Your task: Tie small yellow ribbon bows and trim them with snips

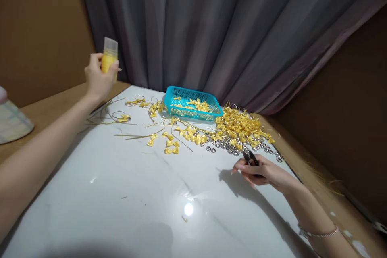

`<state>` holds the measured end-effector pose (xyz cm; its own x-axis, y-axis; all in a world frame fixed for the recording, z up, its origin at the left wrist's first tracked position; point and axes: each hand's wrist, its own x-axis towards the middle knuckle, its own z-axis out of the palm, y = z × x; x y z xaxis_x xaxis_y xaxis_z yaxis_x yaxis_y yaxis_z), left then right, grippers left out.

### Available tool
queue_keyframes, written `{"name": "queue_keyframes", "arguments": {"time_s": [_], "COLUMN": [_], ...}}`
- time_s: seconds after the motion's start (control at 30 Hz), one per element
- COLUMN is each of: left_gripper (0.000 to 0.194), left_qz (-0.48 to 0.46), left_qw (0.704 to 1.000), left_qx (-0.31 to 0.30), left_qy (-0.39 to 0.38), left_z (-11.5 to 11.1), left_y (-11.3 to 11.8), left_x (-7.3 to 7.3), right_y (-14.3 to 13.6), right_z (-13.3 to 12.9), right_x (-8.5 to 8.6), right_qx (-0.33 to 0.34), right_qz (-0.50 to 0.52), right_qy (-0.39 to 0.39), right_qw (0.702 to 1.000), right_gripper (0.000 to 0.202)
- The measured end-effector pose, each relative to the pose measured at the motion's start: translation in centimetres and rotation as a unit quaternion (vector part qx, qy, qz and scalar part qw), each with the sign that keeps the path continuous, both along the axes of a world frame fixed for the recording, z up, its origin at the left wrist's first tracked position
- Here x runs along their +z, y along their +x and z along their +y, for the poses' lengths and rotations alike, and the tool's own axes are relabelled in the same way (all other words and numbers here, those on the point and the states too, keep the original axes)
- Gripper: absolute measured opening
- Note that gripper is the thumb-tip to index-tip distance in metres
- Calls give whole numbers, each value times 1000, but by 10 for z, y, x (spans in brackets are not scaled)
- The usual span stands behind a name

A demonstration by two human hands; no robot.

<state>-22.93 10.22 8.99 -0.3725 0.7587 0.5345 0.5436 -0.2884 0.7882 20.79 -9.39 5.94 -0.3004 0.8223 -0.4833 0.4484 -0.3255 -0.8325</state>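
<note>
While the left hand (pixel 100 78) grips a yellow bottle (pixel 108 59) left of the teal basket (pixel 213 115), a ringed bow (pixel 123 118) there looks joined; loose bows (pixel 171 150) before the basket seem unworked; a bow heap (pixel 238 125) lies right; front-right, the right hand (pixel 260 172) grips a dark tool (pixel 254 159).

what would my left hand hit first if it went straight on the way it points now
Most likely the grey curtain, with the yellow bottle in the left hand touching it first; nothing else shows in that line, though one view leaves the depth unclear.
</note>
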Motion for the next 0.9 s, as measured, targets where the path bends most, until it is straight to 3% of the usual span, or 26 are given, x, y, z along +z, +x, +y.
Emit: {"name": "queue_keyframes", "arguments": {"time_s": [0.07,0.1,0.13,0.2,0.27,0.33,0.43,0.53,0.73,0.9], "left_gripper": [32,24,16,15,13,23,38,26,12,18], "left_qz": [-64,-90,-100,-114,-106,-64,14,38,-43,-122], "left_qw": [996,983,961,917,838,763,684,628,581,544], "left_qx": [-62,-142,-228,-343,-477,-555,-609,-654,-687,-691], "left_qy": [-28,-67,-117,-171,-245,-325,-401,-421,-435,-460], "left_z": [-11,-19,-30,-54,-83,-111,-145,-163,-166,-164], "left_y": [20,32,45,73,102,128,154,164,164,162], "left_x": [9,12,15,14,5,-8,-28,-39,-49,-60], "right_y": [-12,-18,-23,-34,-44,-52,-62,-69,-77,-77], "right_z": [-3,-4,-6,-11,-15,-18,-22,-23,-22,-22], "right_x": [3,4,5,7,9,8,6,2,-10,-15], "right_qx": [29,46,62,93,114,123,127,128,151,160], "right_qz": [-15,-17,-15,0,14,26,57,91,127,140], "right_qy": [7,11,18,29,33,26,-5,-28,-27,-22], "right_qw": [999,999,998,995,993,992,990,987,980,977], "right_gripper": [41,41,42,43,45,43,38,37,35,35]}}
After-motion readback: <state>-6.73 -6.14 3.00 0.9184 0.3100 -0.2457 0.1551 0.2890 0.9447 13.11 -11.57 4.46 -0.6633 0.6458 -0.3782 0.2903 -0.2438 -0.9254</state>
